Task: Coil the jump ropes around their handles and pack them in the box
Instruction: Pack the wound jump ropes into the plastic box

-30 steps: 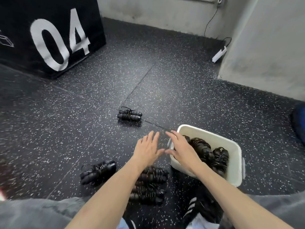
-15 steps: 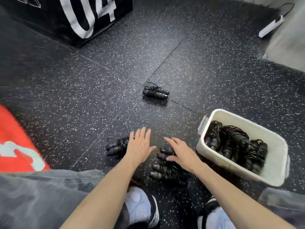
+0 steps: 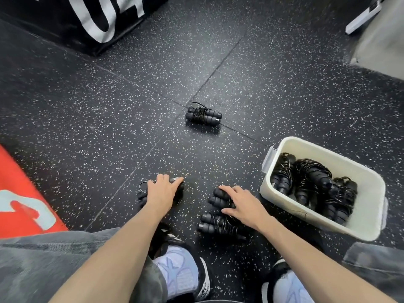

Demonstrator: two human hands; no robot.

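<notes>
Three coiled ropes [image 3: 312,186] lie in the box [image 3: 323,221]; four remain on the floor. Left hand [image 3: 162,191] grips one bundle [image 3: 142,195], right hand [image 3: 242,203] another [image 3: 216,199].

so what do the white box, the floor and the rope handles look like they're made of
White box: likely plastic, matte, with moulded rounded corners and a clip on its end. Floor: probably rubber gym tiling, black with white flecks and visible seams. Rope handles: black with a dull sheen; foam, rubber or plastic, unclear which.

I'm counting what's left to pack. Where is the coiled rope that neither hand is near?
In the head view, the lone coiled rope lies on the floor at centre, beyond both hands, up-left of the white box.
</notes>
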